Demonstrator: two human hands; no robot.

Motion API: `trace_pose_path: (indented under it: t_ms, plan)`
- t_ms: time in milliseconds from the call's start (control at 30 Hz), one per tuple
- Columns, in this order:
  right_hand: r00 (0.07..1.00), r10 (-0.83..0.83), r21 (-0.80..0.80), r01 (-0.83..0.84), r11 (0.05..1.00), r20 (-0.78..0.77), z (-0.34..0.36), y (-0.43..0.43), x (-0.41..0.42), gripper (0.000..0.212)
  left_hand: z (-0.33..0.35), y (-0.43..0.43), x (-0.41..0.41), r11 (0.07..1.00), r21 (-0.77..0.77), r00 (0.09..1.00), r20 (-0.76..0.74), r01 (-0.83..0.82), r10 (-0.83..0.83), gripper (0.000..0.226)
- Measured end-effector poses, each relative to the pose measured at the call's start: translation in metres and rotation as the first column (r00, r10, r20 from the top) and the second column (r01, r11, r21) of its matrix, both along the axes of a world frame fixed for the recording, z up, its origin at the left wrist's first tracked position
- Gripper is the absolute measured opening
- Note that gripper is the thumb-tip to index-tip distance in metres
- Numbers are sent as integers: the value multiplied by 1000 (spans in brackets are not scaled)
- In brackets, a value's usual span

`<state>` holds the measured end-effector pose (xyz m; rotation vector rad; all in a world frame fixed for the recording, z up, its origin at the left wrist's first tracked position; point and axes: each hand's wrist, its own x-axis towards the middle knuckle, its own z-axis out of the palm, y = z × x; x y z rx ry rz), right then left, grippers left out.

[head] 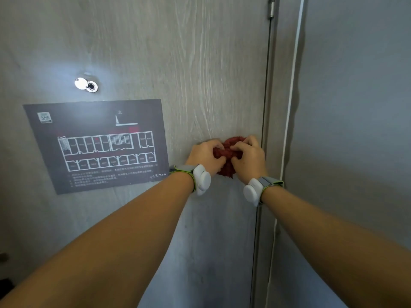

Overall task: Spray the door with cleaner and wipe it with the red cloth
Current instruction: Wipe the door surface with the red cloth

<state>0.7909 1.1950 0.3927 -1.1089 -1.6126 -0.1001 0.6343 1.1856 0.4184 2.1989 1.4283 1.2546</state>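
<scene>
against the right-hand part of the door, close to its hinge-side edge, the red cloth sits bunched between both hands; left hand on its left flank, right hand on its right flank, both about equally near, neither leading. fingers of each hand curled and pinching into the wad, thumbs tucked underneath; cloth appears pressed to the door face, though contact under the bundle is hidden. cloth is a rough lump, slightly taller than wide, a tail hanging down between the wrists. judgement: wipe step in hand, cloth being gathered or regripped; the unwiped expanse lies up and to the left of the fingers, so the coming stroke likely runs that way, or down along the edge. materials: door is pale grey laminate with printed wood grain, matte, flat, grain running vertically; cloth is fluffy terry or microfibre, dark red, soft and compressible. evacuation plan, a dark flat sheet with white floor layout, is fixed to the door left of the hands, well apart from the cloth. peephole with swung-aside metal cover above it. hinge at top of the door gap. white sensor bands on both wrists. no spray bottle in view; wet sheen on the door cannot be told
</scene>
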Motion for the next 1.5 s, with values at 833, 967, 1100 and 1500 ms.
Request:
trace_pose_path:
  t_ms: [833, 967, 1100, 1500]
  plan:
    - [979, 170, 63, -178, 982, 110, 2, -37, -150, 23, 17, -54, -144, 983, -45, 983, -53, -176, 173, 12]
    - [987, 140, 83, -147, 986, 84, 2, -43, -175, 21, 14, -62, -168, 983, -31, 983, -20, -183, 183, 12]
    - [989, 118, 74, -124, 990, 84, 4, -50, -197, 23, 17, -68, -189, 982, -36, 983, -5, -184, 184, 13]
    - [981, 167, 103, -177, 979, 96, 4, -64, -281, 28, 11, -91, -281, 978, -50, 976, 75, -203, 206, 11]
